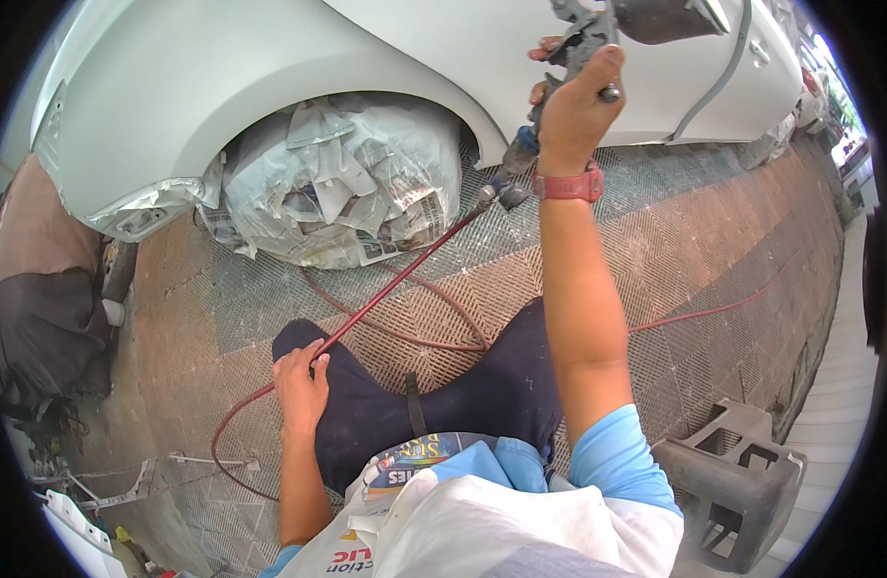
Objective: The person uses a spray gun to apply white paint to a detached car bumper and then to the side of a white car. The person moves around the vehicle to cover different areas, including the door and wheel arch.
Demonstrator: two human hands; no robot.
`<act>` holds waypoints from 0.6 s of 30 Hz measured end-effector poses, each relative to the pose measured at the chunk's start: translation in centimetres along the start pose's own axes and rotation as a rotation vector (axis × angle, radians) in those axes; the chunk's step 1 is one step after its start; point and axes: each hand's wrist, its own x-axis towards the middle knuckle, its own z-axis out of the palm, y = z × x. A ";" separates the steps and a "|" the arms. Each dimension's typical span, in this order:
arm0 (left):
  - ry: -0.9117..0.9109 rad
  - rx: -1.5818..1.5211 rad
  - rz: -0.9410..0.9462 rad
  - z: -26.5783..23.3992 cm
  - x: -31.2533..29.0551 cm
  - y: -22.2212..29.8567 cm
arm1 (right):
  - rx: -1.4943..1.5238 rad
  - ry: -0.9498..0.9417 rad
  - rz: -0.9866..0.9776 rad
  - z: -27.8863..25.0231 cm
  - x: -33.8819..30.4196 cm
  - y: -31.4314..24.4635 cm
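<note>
My right hand (580,108) is raised at the upper right, wrapped round the grip of a grey, paint-stained spray gun (583,37). A dark cup (670,19) sits on the gun, partly cut off by the top of the view. From the fitting below the grip, a red air hose (405,275) runs down to my left hand (302,385). That hand lies on my left knee with its fingers bent over the hose. In front of the gun is the pale body panel (520,48) of a car.
The car's wheel (342,183) is wrapped in newspaper and plastic film. More hose loops across the patterned tile floor (694,222). A grey plastic step stool (737,472) stands at my right. Dark draped cloth (43,328) is on the far left, above a white metal frame (125,491).
</note>
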 end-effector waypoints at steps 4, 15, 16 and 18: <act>0.024 -0.025 0.022 0.2 0.1 -0.1 | -0.017 0.018 0.016 -1.5 2.7 -1.6; 0.091 -0.007 0.103 1.7 2.1 -1.5 | 0.016 -0.237 0.103 -3.4 1.5 -5.2; 0.097 -0.003 0.090 1.9 2.6 -1.9 | -0.015 -0.214 0.106 -3.1 1.4 -5.2; 0.107 0.006 0.063 2.3 3.8 -2.7 | -0.069 -0.193 0.077 -2.5 1.0 -5.5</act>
